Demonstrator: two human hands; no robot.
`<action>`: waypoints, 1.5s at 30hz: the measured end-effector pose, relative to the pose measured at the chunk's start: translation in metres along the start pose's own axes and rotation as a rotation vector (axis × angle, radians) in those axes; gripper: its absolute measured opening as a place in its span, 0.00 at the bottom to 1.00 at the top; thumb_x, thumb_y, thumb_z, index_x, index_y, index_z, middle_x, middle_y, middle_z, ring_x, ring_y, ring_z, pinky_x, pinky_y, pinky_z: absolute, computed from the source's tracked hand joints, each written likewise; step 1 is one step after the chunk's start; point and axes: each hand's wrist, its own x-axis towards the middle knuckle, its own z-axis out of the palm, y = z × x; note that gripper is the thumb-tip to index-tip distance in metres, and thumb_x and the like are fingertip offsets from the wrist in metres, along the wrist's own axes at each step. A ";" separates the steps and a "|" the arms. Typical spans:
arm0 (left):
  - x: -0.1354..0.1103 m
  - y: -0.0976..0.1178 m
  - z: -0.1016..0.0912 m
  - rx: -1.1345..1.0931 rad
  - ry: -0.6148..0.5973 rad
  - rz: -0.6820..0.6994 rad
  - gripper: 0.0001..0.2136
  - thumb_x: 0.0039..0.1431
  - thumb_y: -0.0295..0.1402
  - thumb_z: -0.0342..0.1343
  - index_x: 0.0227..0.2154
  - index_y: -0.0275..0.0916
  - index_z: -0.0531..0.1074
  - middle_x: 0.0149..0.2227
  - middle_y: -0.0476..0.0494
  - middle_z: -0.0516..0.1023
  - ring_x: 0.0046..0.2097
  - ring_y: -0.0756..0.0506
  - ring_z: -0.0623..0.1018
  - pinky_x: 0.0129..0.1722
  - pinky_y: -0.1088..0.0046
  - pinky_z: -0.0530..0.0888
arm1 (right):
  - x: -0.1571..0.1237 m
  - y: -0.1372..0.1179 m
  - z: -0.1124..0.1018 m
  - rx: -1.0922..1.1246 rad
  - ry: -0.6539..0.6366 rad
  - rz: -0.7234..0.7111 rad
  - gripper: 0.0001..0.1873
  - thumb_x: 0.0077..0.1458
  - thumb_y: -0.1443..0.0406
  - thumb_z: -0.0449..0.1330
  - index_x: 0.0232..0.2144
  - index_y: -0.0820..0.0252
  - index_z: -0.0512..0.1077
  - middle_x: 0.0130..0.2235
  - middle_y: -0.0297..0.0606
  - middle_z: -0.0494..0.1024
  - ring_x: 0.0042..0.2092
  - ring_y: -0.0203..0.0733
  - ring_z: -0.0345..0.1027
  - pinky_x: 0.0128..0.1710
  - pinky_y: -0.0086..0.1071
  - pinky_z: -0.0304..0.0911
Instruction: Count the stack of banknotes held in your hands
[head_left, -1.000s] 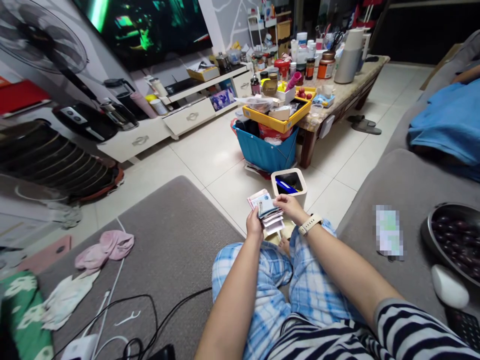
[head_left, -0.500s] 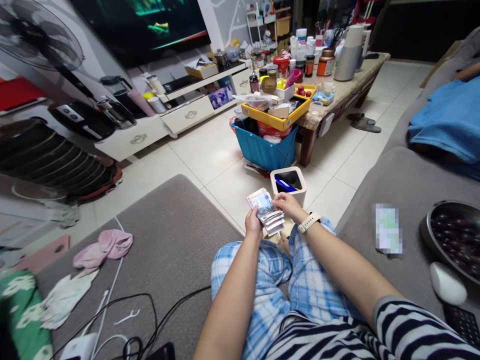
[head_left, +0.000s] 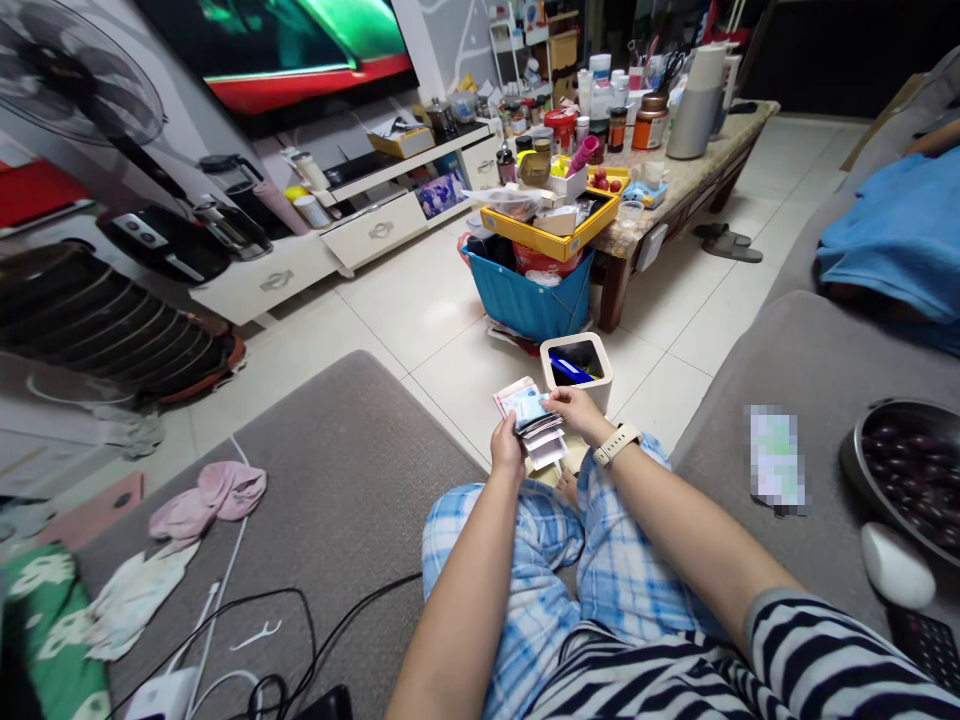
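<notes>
Fingers, L hand point(head_left: 508, 452) & R hand point(head_left: 577, 410), grip 1 banknote stack point(head_left: 531, 418); 1 bin point(head_left: 604, 372) near.

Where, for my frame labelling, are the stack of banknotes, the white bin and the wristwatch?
stack of banknotes point(head_left: 527, 413): head view, top note's face.
white bin point(head_left: 606, 380): head view, right wall.
wristwatch point(head_left: 619, 443): head view, pale band.

Blue-checked trousers point(head_left: 525, 560), striped shirt point(head_left: 825, 660), blue basket point(head_left: 529, 300), yellow tray point(head_left: 551, 240)
</notes>
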 end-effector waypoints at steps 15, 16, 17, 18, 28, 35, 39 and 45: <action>0.006 -0.003 0.000 -0.043 0.075 -0.059 0.11 0.53 0.35 0.58 0.35 0.32 0.76 0.34 0.39 0.81 0.38 0.42 0.80 0.43 0.64 0.74 | -0.002 -0.002 0.002 0.039 -0.032 0.036 0.19 0.37 0.53 0.67 0.22 0.60 0.67 0.23 0.30 0.68 0.26 0.34 0.57 0.29 0.31 0.53; 0.006 -0.002 0.000 -0.043 0.074 -0.055 0.11 0.52 0.35 0.59 0.35 0.32 0.76 0.35 0.39 0.81 0.38 0.42 0.80 0.43 0.64 0.74 | -0.002 -0.002 0.002 0.044 -0.032 0.035 0.19 0.37 0.53 0.67 0.22 0.60 0.67 0.23 0.30 0.68 0.26 0.34 0.57 0.29 0.31 0.53; 0.006 -0.002 0.000 -0.044 0.068 -0.051 0.11 0.52 0.35 0.59 0.35 0.32 0.76 0.35 0.38 0.81 0.38 0.41 0.80 0.43 0.64 0.74 | -0.002 -0.002 0.002 0.047 -0.032 0.033 0.19 0.37 0.53 0.67 0.22 0.60 0.67 0.23 0.30 0.68 0.26 0.34 0.58 0.29 0.30 0.53; 0.006 -0.002 0.001 -0.044 0.062 -0.048 0.11 0.52 0.35 0.59 0.35 0.32 0.76 0.35 0.38 0.81 0.39 0.41 0.80 0.44 0.64 0.74 | -0.002 -0.002 0.002 0.048 -0.033 0.032 0.19 0.37 0.53 0.67 0.22 0.60 0.67 0.23 0.30 0.68 0.26 0.34 0.58 0.29 0.30 0.54; 0.007 -0.003 0.000 -0.025 0.085 -0.046 0.10 0.52 0.34 0.58 0.34 0.32 0.76 0.34 0.39 0.80 0.35 0.43 0.80 0.42 0.65 0.74 | -0.001 -0.001 0.001 0.063 -0.046 0.059 0.16 0.40 0.54 0.66 0.22 0.60 0.68 0.22 0.31 0.69 0.25 0.34 0.58 0.28 0.30 0.53; 0.003 0.000 0.001 0.020 0.073 0.000 0.11 0.48 0.36 0.62 0.30 0.32 0.75 0.26 0.44 0.78 0.29 0.46 0.78 0.38 0.67 0.73 | -0.004 -0.004 0.002 0.039 -0.070 0.041 0.17 0.43 0.53 0.65 0.23 0.59 0.67 0.21 0.32 0.71 0.24 0.35 0.60 0.28 0.31 0.54; 0.000 0.002 0.002 0.038 0.020 0.013 0.12 0.44 0.33 0.64 0.33 0.33 0.76 0.30 0.42 0.79 0.32 0.45 0.78 0.40 0.67 0.72 | -0.004 -0.004 0.001 0.041 0.036 0.031 0.20 0.36 0.57 0.69 0.27 0.59 0.65 0.21 0.27 0.67 0.26 0.35 0.60 0.30 0.30 0.55; -0.001 0.002 -0.001 0.045 -0.044 0.026 0.15 0.42 0.31 0.65 0.36 0.32 0.76 0.36 0.40 0.80 0.36 0.44 0.79 0.44 0.66 0.72 | 0.001 0.002 0.000 -0.016 0.032 0.003 0.19 0.37 0.55 0.68 0.25 0.59 0.66 0.25 0.30 0.68 0.29 0.37 0.61 0.32 0.32 0.56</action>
